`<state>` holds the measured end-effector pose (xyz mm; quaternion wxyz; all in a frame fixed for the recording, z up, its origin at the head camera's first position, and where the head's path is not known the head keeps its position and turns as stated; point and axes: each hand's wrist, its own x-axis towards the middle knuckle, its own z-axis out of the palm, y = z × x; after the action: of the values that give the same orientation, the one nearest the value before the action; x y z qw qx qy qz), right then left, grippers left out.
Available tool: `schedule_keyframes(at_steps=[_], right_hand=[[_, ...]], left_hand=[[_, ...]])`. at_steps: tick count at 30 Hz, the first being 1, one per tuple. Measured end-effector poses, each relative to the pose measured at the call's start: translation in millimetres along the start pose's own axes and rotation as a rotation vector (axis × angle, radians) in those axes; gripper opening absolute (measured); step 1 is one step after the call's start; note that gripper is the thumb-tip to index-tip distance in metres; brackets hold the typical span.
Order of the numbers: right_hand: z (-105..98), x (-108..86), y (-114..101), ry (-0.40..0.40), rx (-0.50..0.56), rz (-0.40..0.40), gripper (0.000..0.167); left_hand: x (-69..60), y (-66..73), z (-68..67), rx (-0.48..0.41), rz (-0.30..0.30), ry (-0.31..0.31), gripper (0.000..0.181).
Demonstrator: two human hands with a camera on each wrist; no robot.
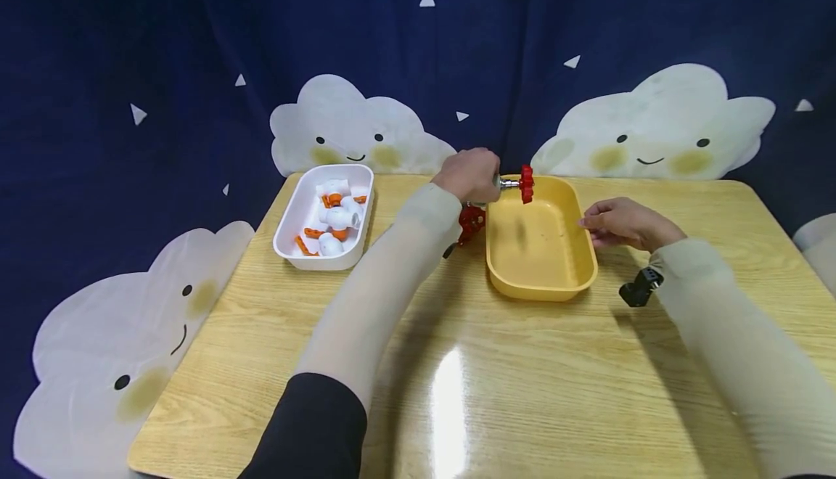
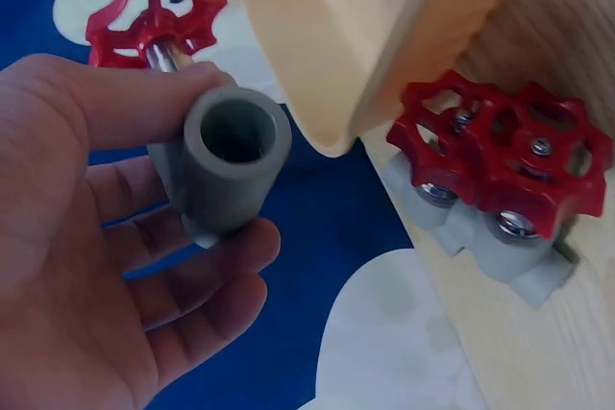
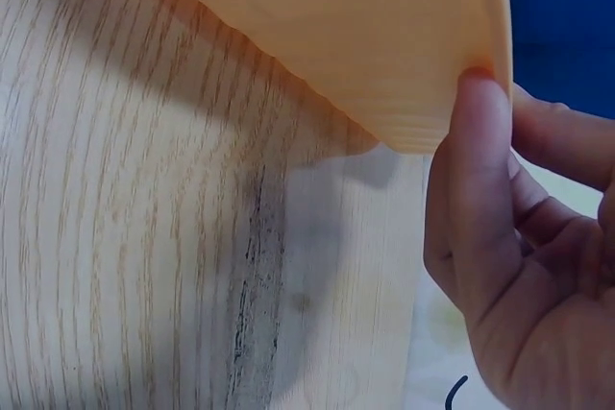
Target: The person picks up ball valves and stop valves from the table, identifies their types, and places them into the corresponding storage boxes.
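Note:
My left hand (image 1: 469,174) holds a grey pipe valve (image 2: 235,175) with a red handwheel (image 1: 526,183) above the left rim of a yellow tub (image 1: 538,294). In the left wrist view, the valve's round open end faces the camera, and thumb and fingers lie around its body. At the tub's right side my right hand (image 1: 630,223) pinches the rim, thumb on the outer wall in the right wrist view. Inside, the tub shows only its bare floor. More valves with red handwheels (image 2: 500,156) stand on the table left of the tub, partly hidden by my left arm in the head view.
A white tub (image 1: 318,263) at the back left contains several white pipe fittings (image 1: 339,218) and orange pieces (image 1: 303,245). The wooden table (image 1: 522,392) ends at a dark blue curtain (image 1: 392,36) with cloud prints.

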<state>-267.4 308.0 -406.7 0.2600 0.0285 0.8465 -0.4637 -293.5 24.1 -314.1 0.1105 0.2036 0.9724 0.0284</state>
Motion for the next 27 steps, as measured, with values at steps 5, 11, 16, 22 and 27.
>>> schedule_keyframes(at_steps=[5, 11, 16, 22, 27], right_hand=[[1.8, 0.4, -1.1, 0.011, -0.02, -0.002, 0.038], [2.3, -2.7, -3.6, 0.013, -0.024, 0.015, 0.04], [-0.7, -3.5, -3.2, 0.015, -0.028, 0.011, 0.041], [2.4, -2.9, -5.2, 0.013, -0.02, 0.02, 0.043], [3.7, -4.3, -7.0, 0.018, -0.026, 0.029, 0.044]], left_hand=[[0.4, -0.3, -1.8, 0.019, -0.015, -0.003, 0.018], [2.0, -1.8, 4.0, -0.023, -0.001, -0.033, 0.011], [6.6, -0.1, 10.0, -0.012, -0.001, -0.024, 0.012], [12.3, 4.4, 14.3, 0.037, -0.015, -0.044, 0.015], [14.3, 11.9, 11.6, 0.056, -0.004, -0.078, 0.016]])
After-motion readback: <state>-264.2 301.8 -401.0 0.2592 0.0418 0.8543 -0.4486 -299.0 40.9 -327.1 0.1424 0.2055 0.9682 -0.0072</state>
